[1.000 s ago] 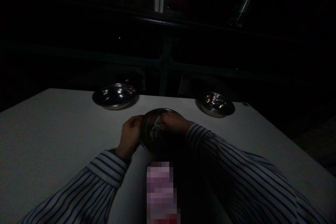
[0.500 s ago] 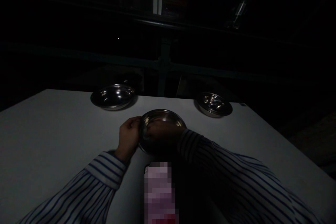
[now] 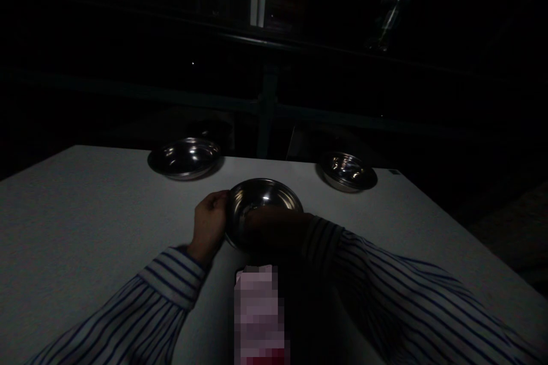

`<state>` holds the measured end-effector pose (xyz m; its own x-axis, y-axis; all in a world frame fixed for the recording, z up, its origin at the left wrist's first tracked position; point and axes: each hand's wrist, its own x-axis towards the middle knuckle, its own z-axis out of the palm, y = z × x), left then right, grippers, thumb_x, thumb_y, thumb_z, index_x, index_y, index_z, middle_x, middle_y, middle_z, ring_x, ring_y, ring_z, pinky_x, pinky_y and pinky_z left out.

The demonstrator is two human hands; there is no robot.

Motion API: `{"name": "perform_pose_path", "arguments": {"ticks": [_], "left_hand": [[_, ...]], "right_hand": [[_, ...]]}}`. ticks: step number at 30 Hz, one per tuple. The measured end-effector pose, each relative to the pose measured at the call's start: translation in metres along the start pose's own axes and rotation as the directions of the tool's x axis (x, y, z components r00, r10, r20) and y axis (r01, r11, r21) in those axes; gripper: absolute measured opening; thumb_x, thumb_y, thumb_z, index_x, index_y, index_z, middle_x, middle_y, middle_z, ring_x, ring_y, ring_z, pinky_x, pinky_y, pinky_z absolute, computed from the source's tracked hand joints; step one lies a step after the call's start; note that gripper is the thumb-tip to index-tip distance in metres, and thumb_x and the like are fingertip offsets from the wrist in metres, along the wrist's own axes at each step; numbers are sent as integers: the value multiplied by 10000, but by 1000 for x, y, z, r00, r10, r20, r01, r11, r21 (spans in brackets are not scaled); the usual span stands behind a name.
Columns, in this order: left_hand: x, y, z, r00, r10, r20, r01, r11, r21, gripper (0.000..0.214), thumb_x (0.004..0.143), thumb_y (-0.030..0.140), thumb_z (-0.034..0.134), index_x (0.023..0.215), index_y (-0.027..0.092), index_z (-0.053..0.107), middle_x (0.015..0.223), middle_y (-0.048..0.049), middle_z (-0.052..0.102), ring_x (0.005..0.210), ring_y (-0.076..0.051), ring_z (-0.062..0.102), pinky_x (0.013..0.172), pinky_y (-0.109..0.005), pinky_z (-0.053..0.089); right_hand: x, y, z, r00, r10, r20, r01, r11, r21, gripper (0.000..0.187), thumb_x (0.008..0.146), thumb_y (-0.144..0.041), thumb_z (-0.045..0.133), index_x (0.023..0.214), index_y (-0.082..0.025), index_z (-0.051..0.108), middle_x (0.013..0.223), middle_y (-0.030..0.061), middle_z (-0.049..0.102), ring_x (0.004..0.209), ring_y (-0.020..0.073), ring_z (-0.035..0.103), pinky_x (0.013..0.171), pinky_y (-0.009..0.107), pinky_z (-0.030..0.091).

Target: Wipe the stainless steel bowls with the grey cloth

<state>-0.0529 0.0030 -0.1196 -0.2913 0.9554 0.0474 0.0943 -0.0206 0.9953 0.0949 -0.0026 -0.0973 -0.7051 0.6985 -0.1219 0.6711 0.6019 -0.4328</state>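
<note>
A shiny metal bowl (image 3: 280, 188) sits near the middle of the white table, in dim light. My left hand (image 3: 209, 219) pinches its left rim, fingers closed with the tips partly hidden. Inside the bowl, low over its dark bottom, is my right hand (image 3: 272, 222). Shadow hides those fingers and anything they may hold. Just in front of the bowl lies a pixelated pinkish, phone-shaped object (image 3: 258, 308).
Along the white table's (image 3: 107, 199) far edge stand two more metal bowls, a wide one (image 3: 184, 173) at the left and a smaller one (image 3: 345, 183) at the right. Beyond, a clear bottle (image 3: 391, 11) shows in the dark.
My right hand has shifted slightly toward me and to the right inside the bowl, uncovering more of its far inner wall. My left hand stays on the rim.
</note>
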Motion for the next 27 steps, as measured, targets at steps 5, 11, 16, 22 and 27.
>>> {"name": "perform_pose_path", "arguments": {"ticks": [5, 11, 16, 22, 27], "left_hand": [[0, 1, -2, 1000, 23, -12, -23, 999, 46, 284, 694, 283, 504, 853, 104, 658, 849, -103, 690, 795, -215, 618, 726, -319, 465], [-3, 5, -2, 1000, 1, -22, 0, 1000, 21, 287, 673, 297, 524, 852, 115, 656, 811, -87, 693, 744, -204, 617, 687, -307, 465], [-3, 9, -5, 998, -55, 24, 55, 998, -9, 266, 661, 304, 540, 815, 121, 656, 780, -68, 685, 682, -182, 602, 615, -279, 450], [2, 7, -8, 997, -73, -1, 73, 997, 28, 248, 672, 369, 546, 673, 130, 609, 548, 2, 569, 542, -145, 515, 550, -269, 407], [5, 4, -7, 996, -62, 69, 61, 998, 12, 361, 665, 426, 564, 809, 106, 649, 645, -42, 640, 655, -186, 581, 620, -295, 433]], "right_hand": [[14, -3, -11, 1000, -7, -6, 6, 979, -201, 207, 827, -143, 482, 939, -100, 651, 1008, 122, 649, 930, 203, 595, 797, 298, 427], [13, 13, -30, 982, 154, -109, -180, 937, -300, 261, 841, -151, 428, 988, -75, 631, 1032, 183, 632, 945, 248, 601, 765, 311, 431], [9, 16, -33, 983, 155, -100, -179, 931, -317, 238, 819, -155, 463, 956, -88, 646, 1007, 167, 644, 934, 249, 606, 762, 302, 424], [9, 22, -33, 996, 53, -73, -74, 943, -324, 223, 822, -141, 468, 952, -138, 650, 1024, 121, 641, 978, 202, 577, 810, 270, 394], [13, 22, -30, 999, -37, -38, 22, 940, -339, 241, 805, -108, 468, 962, -143, 649, 1004, 112, 645, 960, 203, 581, 816, 282, 393]]}}
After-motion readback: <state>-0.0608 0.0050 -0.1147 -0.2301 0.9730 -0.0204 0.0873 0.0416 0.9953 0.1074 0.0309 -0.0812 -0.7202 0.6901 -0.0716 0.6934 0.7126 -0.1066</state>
